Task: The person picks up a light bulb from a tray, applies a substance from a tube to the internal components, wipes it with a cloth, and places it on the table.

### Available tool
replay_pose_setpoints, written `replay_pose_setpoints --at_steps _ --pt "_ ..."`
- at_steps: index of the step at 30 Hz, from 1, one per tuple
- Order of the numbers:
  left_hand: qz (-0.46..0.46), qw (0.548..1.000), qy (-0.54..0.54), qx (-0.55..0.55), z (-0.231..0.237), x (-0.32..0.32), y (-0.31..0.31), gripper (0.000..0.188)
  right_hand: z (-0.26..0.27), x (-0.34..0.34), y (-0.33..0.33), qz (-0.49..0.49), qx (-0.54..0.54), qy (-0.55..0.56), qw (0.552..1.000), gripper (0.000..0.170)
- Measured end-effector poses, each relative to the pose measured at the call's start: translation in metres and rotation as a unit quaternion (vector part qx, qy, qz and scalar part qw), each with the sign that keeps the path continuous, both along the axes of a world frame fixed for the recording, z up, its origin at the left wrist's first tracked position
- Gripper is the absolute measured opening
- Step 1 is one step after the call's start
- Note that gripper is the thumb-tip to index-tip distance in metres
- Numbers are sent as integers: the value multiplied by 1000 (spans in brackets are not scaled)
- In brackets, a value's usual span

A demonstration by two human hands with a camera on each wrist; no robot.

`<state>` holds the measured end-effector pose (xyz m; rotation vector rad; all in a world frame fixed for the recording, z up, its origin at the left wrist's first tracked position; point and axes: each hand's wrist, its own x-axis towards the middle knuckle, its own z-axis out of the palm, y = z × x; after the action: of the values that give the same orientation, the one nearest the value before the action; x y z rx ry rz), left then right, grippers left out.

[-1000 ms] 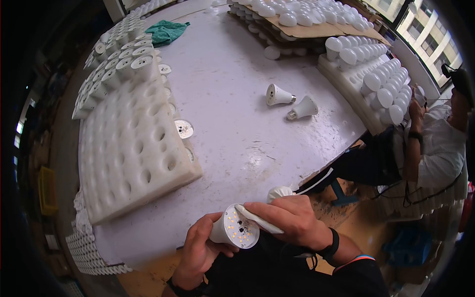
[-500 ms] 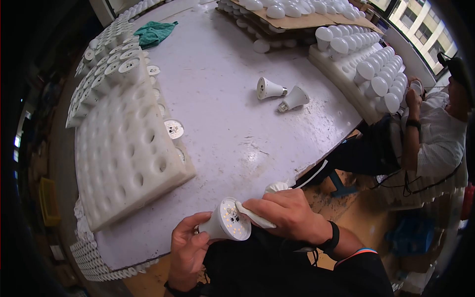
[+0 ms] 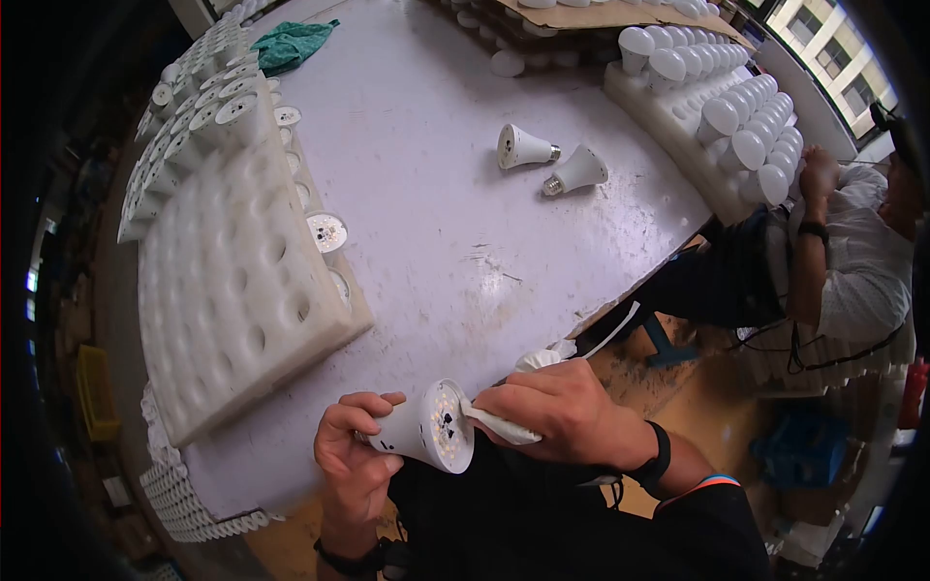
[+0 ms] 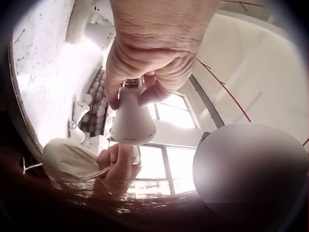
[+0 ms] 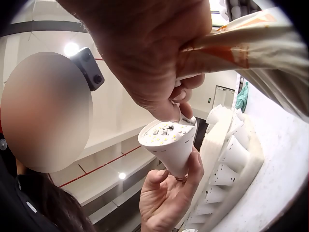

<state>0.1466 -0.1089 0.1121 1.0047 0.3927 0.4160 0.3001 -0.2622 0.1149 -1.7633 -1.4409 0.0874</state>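
My left hand [image 3: 355, 465] grips an LED bulb housing [image 3: 407, 428] near its screw base, fingers and thumb around the narrow end. The wide end faces right, its round board [image 3: 449, 424] showing yellow LED chips and dark parts. Held in my right hand [image 3: 573, 412] is a whitish plastic bag [image 5: 263, 46] with orange print, gathered in the fist. Its narrow folded end [image 3: 506, 429] meets the housing's rim, while the fuller part bulges out behind the fingers. Seen from the left wrist, the housing [image 4: 133, 118] hangs below the metal screw base.
Two loose bulb housings [image 3: 579, 170] lie mid-table. A foam tray [image 3: 232, 290] at left carries rows of housings at its far end, with more along its side. Another foam tray [image 3: 668, 121] holds domed bulbs; a person [image 3: 852, 242] sits beside it. A green cloth [image 3: 291, 45] lies far left.
The housing has turned in my left hand, so its board now faces more to the right. Both hands have shifted slightly left, and the bag's end stays at the rim.
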Motion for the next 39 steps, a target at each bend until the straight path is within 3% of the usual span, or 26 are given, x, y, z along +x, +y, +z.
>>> replay_pose_setpoints --at_steps 9,11,12,14,16,19,21,24,28,31,33,35,39 --pt "-18 990 -116 82 -16 5 5 40 4 1 -2 20 -6 170 985 17" --pt "18 989 -101 -102 -19 16 4 43 7 5 -3 -4 6 207 978 14" --pt "6 990 -50 -130 -17 27 6 44 9 8 -6 1 10 193 981 14" --pt "-40 988 15 -147 -18 55 9 44 12 9 -14 -80 30 291 953 14" --pt "-97 977 64 -179 -39 84 10 37 16 14 -21 -80 39 323 942 22" --pt "-145 974 108 -134 -71 131 3 35 10 17 -27 -129 66 288 947 22" --pt "-166 968 142 -125 -75 164 -2 36 6 13 -27 -156 104 381 905 35" --pt "-199 970 132 -33 -83 197 -7 43 0 18 -30 -177 113 377 902 29" --pt "-238 961 108 91 -31 189 0 45 2 29 -25 -156 104 393 900 21" --pt "-280 956 61 67 26 149 24 42 7 32 -17 -161 73 395 901 20" --pt "-253 960 88 86 65 125 56 35 10 34 -12 -174 16 356 918 18" --pt "-158 970 124 138 85 116 101 24 6 35 -8 -156 17 358 921 18" --pt "104 964 167 182 77 129 200 16 14 34 -3 -147 21 378 914 18"
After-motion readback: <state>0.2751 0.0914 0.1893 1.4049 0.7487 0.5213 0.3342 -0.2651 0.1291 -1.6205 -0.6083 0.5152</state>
